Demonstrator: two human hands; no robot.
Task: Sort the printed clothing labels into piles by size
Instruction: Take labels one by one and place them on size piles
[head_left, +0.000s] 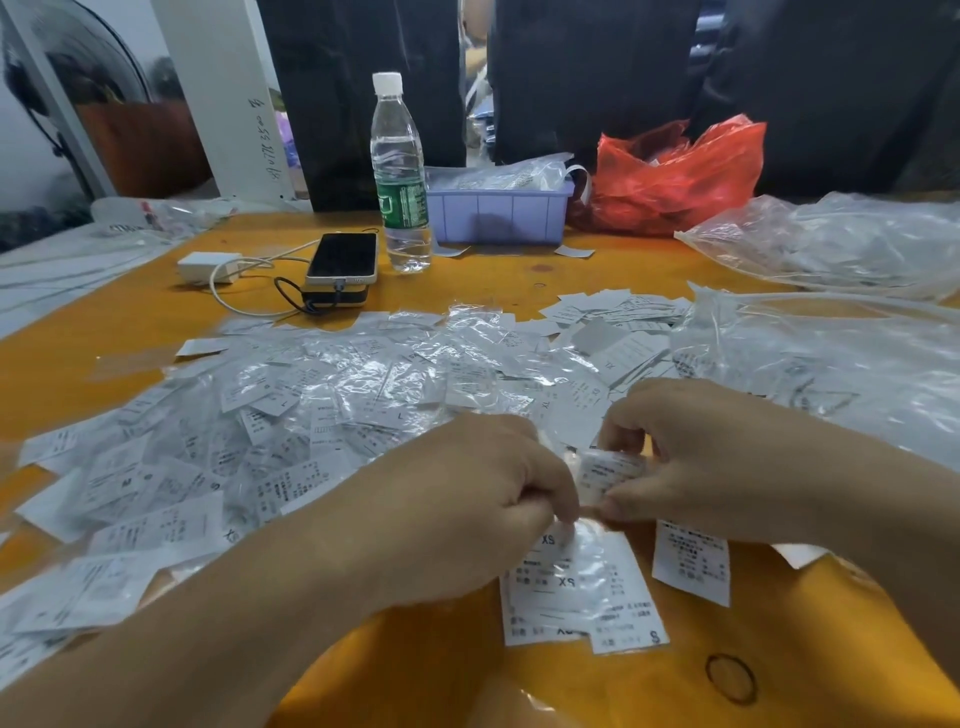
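On the table: an orange table top (519, 280) carries everything; clock directions below are read on the picture, 12 o'clock being far from the person.
Held label: a small white label in a clear sleeve (605, 475) is between the two hands, near the middle, toward 5 o'clock.
Left hand: the left hand (483, 499) has its fingers curled, and its fingertips pinch at the lower left edge of the held label.
Right hand: the right hand (711, 457) has curled fingers too; its thumb is under the held label and its fingers over the top, so it grips the label.
Near pile: a small pile of labels (582, 587), with XS and S printed, lies just below the fingertips, at 6 o'clock.
Single label: one label (691, 564) lies under the right wrist.
Unsorted heap: a wide heap of labels in clear sleeves (291, 415) spreads from 9 o'clock to the centre.
Far side: a water bottle (400, 171), a phone (343, 257), a purple tray (498, 210) and a red bag (675, 176) stand at 12 o'clock.
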